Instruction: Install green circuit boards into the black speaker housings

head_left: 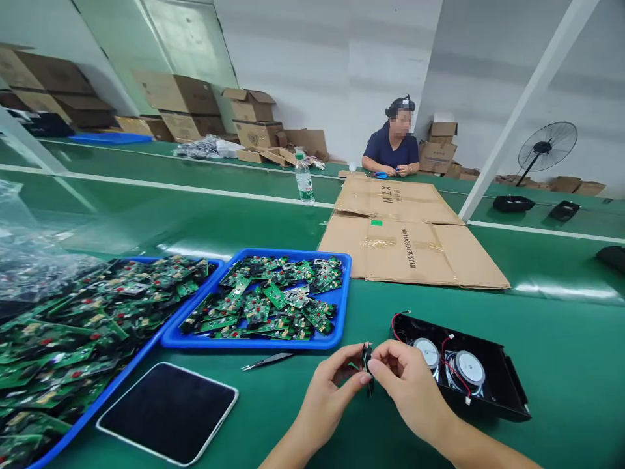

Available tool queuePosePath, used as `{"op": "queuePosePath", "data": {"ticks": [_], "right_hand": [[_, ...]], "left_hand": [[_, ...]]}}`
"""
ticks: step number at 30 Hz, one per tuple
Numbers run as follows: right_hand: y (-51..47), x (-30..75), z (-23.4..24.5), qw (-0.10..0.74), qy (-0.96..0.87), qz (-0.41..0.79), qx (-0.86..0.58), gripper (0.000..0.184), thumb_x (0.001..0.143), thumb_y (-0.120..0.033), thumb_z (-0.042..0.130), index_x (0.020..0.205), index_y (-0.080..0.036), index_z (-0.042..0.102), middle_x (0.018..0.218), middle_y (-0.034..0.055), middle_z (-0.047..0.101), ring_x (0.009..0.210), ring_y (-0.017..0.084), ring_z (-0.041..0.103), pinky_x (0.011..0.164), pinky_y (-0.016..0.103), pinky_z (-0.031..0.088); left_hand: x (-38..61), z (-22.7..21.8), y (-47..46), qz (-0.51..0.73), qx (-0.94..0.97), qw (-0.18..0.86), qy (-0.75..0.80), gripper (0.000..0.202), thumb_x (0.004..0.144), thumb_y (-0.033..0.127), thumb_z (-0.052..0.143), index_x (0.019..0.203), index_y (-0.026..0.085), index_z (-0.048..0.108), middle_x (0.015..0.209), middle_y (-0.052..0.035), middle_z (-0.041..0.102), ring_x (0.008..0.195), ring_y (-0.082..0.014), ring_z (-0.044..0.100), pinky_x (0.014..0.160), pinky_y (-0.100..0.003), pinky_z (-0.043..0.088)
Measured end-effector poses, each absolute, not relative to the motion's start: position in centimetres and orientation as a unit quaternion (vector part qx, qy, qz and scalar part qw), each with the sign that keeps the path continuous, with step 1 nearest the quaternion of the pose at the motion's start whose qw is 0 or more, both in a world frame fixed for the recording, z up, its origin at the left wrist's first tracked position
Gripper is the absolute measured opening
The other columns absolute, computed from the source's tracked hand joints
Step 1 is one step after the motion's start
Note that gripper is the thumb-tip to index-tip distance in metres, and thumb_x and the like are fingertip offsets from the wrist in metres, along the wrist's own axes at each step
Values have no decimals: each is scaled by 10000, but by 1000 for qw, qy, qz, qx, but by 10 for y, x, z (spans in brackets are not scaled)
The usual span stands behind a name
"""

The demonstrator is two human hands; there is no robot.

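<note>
Between both hands is a small circuit board, seen nearly edge-on, with dark parts on it. My left hand pinches it from the left, thumb and fingers closed on its edge. The fingertips of my right hand close on its right side. Just right of my right hand lies a black speaker housing with two round speakers and red-and-black wires ending in white plugs. Tweezers rest on the green table to the left of my hands.
A blue tray heaped with circuit boards stands ahead, a larger board-filled tray at left. In front of them lies a tablet. Flattened cardboard and a water bottle are farther back. Another person sits across.
</note>
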State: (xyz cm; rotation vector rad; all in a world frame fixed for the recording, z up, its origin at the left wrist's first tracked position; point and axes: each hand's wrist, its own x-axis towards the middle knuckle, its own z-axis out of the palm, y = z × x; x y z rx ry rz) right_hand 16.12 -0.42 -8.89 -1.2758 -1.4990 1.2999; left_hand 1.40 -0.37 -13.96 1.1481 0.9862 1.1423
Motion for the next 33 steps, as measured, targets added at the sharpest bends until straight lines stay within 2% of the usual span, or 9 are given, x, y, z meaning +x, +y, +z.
{"op": "queuePosePath", "data": {"ticks": [5, 9, 14, 17, 19, 22, 24, 28, 33], "right_hand": [[-7, 164, -93, 377, -681, 364, -512, 201, 828, -248, 485, 640, -179, 501, 615, -10, 502, 546, 110, 437, 494, 223, 316], [-8, 167, -98, 371, -745, 262, -488, 224, 886, -216, 436, 674, -187, 501, 626, -5, 529, 542, 114, 467, 507, 226, 338], [-2, 173, -104, 335, -826, -22, -453, 434, 982, -331, 307, 602, -192, 463, 551, 8, 494, 488, 129, 436, 501, 270, 282], [2, 179, -103, 298, -849, -110, -422, 425, 979, -253, 297, 596, -192, 470, 555, 17, 488, 509, 144, 455, 515, 284, 279], [4, 183, -100, 281, -846, -80, -445, 323, 948, -172, 317, 690, -185, 511, 622, 27, 531, 549, 154, 496, 524, 279, 315], [10, 189, -98, 267, -808, 16, -525, 131, 903, -159, 394, 945, -169, 518, 784, 49, 599, 653, 175, 566, 556, 274, 394], [13, 190, -97, 259, -787, 49, -557, 169, 871, -156, 444, 1032, -166, 495, 839, 65, 607, 726, 204, 582, 591, 296, 432], [15, 189, -94, 305, -770, 165, -536, 164, 845, -139, 467, 991, -199, 511, 880, 55, 592, 820, 208, 560, 689, 332, 461], [15, 193, -89, 394, -648, 397, -517, 166, 839, -267, 521, 984, -200, 478, 813, 10, 585, 730, 157, 539, 685, 292, 455]], "left_hand": [[17, -131, -4, 470, 450, 637, 414, 258, 630, 319, 764, 832, 179, 687, 805, -30, 650, 695, -168, 570, 604, -256, 514], [16, -130, 0, 451, 459, 668, 374, 229, 654, 336, 751, 808, 181, 680, 763, -16, 606, 677, -155, 531, 552, -234, 487], [10, -136, 4, 429, 467, 699, 330, 263, 645, 379, 761, 770, 162, 681, 701, 3, 565, 664, -130, 489, 570, -208, 439], [9, -136, 6, 416, 456, 716, 326, 268, 649, 386, 760, 752, 154, 676, 667, 3, 570, 645, -123, 500, 563, -201, 425], [9, -135, 7, 416, 429, 733, 324, 305, 634, 405, 769, 783, 156, 676, 649, -5, 589, 641, -134, 530, 549, -205, 431], [9, -134, 9, 435, 365, 750, 338, 382, 624, 402, 780, 912, 174, 677, 686, -29, 638, 634, -139, 566, 534, -208, 449], [9, -133, 10, 444, 330, 755, 353, 419, 640, 380, 776, 993, 182, 669, 748, -51, 666, 631, -133, 573, 536, -212, 464], [10, -133, 9, 447, 315, 756, 359, 426, 670, 345, 763, 1045, 164, 670, 856, -96, 692, 660, -141, 590, 561, -225, 482], [12, -133, 7, 451, 332, 752, 347, 407, 676, 347, 755, 1030, 162, 679, 942, -120, 695, 757, -194, 625, 619, -259, 487]]}}
